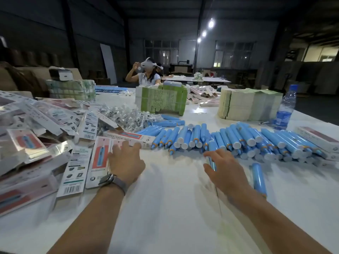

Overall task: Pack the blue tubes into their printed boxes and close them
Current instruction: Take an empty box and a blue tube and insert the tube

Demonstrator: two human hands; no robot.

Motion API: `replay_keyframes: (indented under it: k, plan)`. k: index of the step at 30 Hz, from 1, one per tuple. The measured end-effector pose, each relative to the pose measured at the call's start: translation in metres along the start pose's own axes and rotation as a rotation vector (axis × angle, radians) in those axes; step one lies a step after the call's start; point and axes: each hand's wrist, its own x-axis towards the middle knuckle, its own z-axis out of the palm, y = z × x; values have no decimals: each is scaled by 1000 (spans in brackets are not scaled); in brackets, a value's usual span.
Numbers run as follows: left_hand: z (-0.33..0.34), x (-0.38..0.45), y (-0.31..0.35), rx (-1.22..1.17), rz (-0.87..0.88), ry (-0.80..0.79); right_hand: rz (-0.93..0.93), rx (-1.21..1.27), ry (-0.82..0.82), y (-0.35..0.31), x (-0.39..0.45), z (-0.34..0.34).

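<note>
Many blue tubes (236, 139) with white caps lie in a long heap across the middle of the white table (174, 208). My right hand (221, 168) lies over one blue tube (212, 154) at the heap's near edge, fingers curled round it. One more tube (258, 178) lies alone to the right of that hand. My left hand (126, 160), a watch on its wrist, reaches with spread fingers onto flat printed boxes (100, 160) and touches a box lying crosswise (128, 137). Whether it grips a box is unclear.
Loose printed boxes (36, 129) pile up at the left. Small clear-wrapped parts (126, 114) lie behind them. Bundled flat cartons (162, 99) (251, 104) stand at the back, with a water bottle (285, 109) on the right. A person with a headset (146, 74) sits across the table.
</note>
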Motion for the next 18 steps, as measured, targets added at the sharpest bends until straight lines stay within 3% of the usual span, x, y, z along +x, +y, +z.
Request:
replay_keyframes:
  k: [3, 10, 15, 17, 18]
  plan:
    - [0, -1, -8, 52, -34, -80, 39, 63, 57, 8, 2, -5]
    - [-5, 2, -3, -109, 91, -27, -18, 124, 25, 1, -2, -6]
    - [-41, -14, 24, -497, 239, 179, -168, 182, 7, -9, -5, -9]
    - [-58, -26, 44, -819, 309, 111, -246, 219, -2, -14, -6, -10]
    - [-64, -32, 56, -1048, 326, -24, -282, 240, 12, -17, -6, -10]
